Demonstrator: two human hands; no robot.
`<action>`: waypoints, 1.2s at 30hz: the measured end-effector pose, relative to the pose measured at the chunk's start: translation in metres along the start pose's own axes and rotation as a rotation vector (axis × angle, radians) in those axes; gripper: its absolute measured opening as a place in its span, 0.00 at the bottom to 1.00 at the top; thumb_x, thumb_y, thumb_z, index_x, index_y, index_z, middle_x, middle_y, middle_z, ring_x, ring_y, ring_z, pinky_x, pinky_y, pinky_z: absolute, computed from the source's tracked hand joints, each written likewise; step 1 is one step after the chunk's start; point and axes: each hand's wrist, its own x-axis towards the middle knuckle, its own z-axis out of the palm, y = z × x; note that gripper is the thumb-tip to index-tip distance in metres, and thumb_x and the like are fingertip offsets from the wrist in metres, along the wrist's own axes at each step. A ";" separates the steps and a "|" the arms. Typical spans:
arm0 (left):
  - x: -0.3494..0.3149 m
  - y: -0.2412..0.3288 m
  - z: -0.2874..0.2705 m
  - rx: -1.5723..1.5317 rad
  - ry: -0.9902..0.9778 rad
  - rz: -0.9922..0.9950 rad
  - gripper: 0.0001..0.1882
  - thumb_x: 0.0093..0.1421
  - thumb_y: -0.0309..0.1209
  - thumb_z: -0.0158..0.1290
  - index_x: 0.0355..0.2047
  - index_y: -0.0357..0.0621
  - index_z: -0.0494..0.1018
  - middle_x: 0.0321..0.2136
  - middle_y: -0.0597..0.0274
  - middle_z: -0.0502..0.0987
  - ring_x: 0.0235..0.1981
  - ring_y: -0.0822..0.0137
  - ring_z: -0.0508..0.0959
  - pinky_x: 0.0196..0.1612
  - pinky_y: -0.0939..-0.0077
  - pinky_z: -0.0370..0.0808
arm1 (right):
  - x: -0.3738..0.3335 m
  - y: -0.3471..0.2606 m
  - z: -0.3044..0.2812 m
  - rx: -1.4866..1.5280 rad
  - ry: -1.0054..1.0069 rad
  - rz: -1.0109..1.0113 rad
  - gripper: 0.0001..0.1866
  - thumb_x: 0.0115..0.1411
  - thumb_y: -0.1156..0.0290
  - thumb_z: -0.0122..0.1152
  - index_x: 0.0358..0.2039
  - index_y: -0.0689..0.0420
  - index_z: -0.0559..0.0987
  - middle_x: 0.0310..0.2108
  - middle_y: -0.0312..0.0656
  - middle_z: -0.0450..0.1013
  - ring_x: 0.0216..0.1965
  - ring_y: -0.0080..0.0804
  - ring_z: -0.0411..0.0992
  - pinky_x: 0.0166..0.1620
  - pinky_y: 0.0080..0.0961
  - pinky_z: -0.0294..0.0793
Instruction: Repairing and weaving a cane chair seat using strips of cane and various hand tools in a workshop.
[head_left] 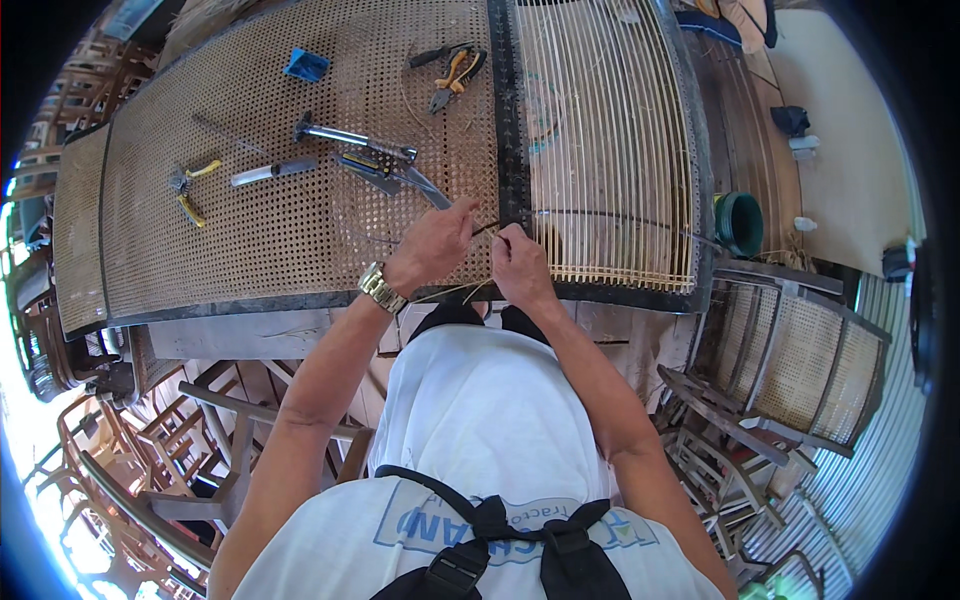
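At the near edge of a framed cane panel, my hands work close together beside its dark middle bar. My left hand, with a metal watch on its wrist, is closed on a thin dark strip that shows at its fingertips. My right hand is pinched closed at a pale cane strand, just right of the left. Loose pale strands stick out below both hands. Right of the bar run parallel cane strands, crossed by a long thin dark line. Woven cane mesh covers the left side.
On the mesh lie a hammer, yellow-and-black pliers, yellow-handled pincers, a knife and a blue crumpled piece. A green bucket stands right of the panel. Wooden chair frames crowd the lower left; a cane-backed chair stands right.
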 end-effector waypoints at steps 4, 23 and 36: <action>0.008 -0.002 0.008 -0.012 -0.139 0.208 0.15 0.68 0.33 0.47 0.49 0.40 0.77 0.34 0.39 0.81 0.31 0.40 0.81 0.38 0.52 0.78 | 0.008 -0.010 0.005 0.072 0.069 -0.040 0.12 0.67 0.64 0.54 0.38 0.59 0.79 0.33 0.61 0.78 0.38 0.62 0.78 0.41 0.51 0.77; 0.015 0.025 0.012 0.522 -0.027 -0.082 0.17 0.61 0.45 0.55 0.36 0.43 0.80 0.31 0.43 0.82 0.36 0.42 0.83 0.42 0.47 0.78 | 0.016 0.103 -0.313 -0.594 0.457 -0.101 0.25 0.62 0.55 0.67 0.49 0.63 0.76 0.52 0.53 0.76 0.46 0.48 0.79 0.48 0.38 0.79; 0.034 0.053 0.026 0.463 -0.171 -0.117 0.11 0.64 0.36 0.55 0.38 0.45 0.81 0.31 0.52 0.83 0.39 0.51 0.83 0.42 0.55 0.78 | 0.023 0.148 -0.454 -0.295 -0.221 0.054 0.16 0.64 0.63 0.65 0.28 0.62 0.74 0.21 0.33 0.62 0.26 0.21 0.60 0.31 0.23 0.62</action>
